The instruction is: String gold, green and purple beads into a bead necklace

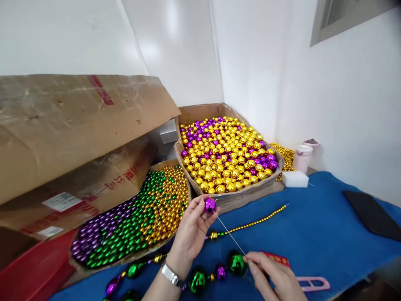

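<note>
My left hand [196, 225] pinches a shiny purple bead [210, 205] between thumb and fingers, just in front of the box of gold beads. From the bead a thin straight needle [231, 236] slants down to my right hand [271, 274], whose thumb and forefinger are closed on its lower end. Below my hands a strand of big beads lies on the blue cloth [316, 234], with a large green bead [236, 263] beside my right fingertips. A finer gold bead string [260, 221] stretches to the right behind the needle.
An open box [247, 190] holds gold and purple beads at the back. Left of it, another box [188, 196] holds purple, green and gold beads beneath cardboard flaps [78, 121]. A white block [295, 179], pink cup [303, 159], black pad [372, 215] and pink cutter [322, 284] are to the right.
</note>
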Available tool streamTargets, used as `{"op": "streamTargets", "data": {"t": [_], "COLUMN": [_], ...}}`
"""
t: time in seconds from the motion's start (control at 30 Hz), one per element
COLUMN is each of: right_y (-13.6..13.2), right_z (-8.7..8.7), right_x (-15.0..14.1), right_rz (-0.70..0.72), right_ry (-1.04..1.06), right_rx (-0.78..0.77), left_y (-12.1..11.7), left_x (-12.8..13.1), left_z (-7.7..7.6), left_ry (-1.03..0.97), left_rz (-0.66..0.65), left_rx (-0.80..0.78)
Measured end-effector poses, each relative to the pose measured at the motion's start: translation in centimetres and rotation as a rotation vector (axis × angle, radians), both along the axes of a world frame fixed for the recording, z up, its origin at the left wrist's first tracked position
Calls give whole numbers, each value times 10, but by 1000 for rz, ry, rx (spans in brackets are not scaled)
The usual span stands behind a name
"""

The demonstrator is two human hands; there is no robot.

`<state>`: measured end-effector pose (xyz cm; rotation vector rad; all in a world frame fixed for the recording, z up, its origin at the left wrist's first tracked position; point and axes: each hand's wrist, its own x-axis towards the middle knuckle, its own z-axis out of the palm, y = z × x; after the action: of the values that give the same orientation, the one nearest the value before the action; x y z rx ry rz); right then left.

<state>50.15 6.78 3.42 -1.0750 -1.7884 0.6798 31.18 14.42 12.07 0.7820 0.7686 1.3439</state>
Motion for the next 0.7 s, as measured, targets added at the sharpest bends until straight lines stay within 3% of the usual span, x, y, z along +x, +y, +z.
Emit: {"op": "streamTargets", "data": {"t": [0.17,0.33,0.6,0.7], "right_y": [-9,-9,-3,-4], "right_z": [-3,-5,-10,-6], "right_x": [-6,-8,-13,-20], "right_rz": [36,84,108,90], "right_ry": [-91,-161,-354,-314], "right_rx": [78,143,382,387], "left_y": [-28,-42,-59,-65], "left_x": [-22,-40,-51,-49], "left_z": [-9,-12,-14,-18], "left_ry": [-37,8,324,314], "left_rz": [30,32,53,55], "left_rx": [-52,-44,82,66]}}
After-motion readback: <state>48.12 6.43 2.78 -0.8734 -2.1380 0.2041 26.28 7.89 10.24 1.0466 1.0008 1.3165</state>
